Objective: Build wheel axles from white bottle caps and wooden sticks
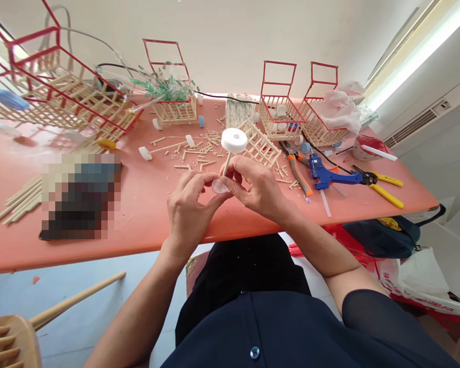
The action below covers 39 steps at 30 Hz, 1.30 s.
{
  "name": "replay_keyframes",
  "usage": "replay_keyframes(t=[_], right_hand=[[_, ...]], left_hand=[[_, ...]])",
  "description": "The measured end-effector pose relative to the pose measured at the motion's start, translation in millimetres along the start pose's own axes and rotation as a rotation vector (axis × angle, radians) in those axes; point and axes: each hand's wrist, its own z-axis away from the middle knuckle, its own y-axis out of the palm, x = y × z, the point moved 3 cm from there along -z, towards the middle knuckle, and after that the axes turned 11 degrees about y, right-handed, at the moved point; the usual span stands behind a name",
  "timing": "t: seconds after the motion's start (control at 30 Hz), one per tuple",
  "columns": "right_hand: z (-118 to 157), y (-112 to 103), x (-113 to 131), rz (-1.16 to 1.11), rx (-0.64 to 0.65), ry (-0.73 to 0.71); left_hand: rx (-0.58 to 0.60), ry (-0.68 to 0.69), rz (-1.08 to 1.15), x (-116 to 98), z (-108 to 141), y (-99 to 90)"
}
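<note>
Near the table's front edge, my left hand (191, 204) pinches a small translucent cap (220, 185) between thumb and index finger. My right hand (255, 185) closes its fingers on a thin wooden stick (227, 164), whose lower end meets that cap. On the stick's upper end sits a round white cap (234, 140), tilted toward the camera. Both hands are close together, their fingertips around the translucent cap. Behind them lie scattered short stick pieces (199, 152) and a small slatted wooden frame (259, 144).
Small slatted carts with red handles (278, 110) line the back, with bigger ones (76, 92) at left. A blue glue gun (329, 174), orange-handled pliers (299, 176) and a yellow-handled tool (385, 195) lie right. A pixelated dark object (80, 199) lies left.
</note>
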Motion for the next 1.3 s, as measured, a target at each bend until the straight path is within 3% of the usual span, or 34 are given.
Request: replay_keyframes(t=[0.27, 0.6, 0.83, 1.3], right_hand=[[-0.2, -1.3, -0.6, 0.029, -0.026, -0.035], [0.2, 2.1, -4.6, -0.054, 0.030, 0.050], [0.3, 2.9, -6.3, -0.022, 0.039, 0.063], [-1.2, 1.9, -6.8, 0.023, 0.024, 0.068]], left_hand=[[0.030, -0.031, -0.013, 3.8, 2.2, -0.1], [0.026, -0.123, -0.002, 6.6, 4.4, 1.8], [0.008, -0.051, -0.045, 7.3, 5.4, 2.1], [0.041, -0.077, -0.041, 8.5, 5.4, 0.3]])
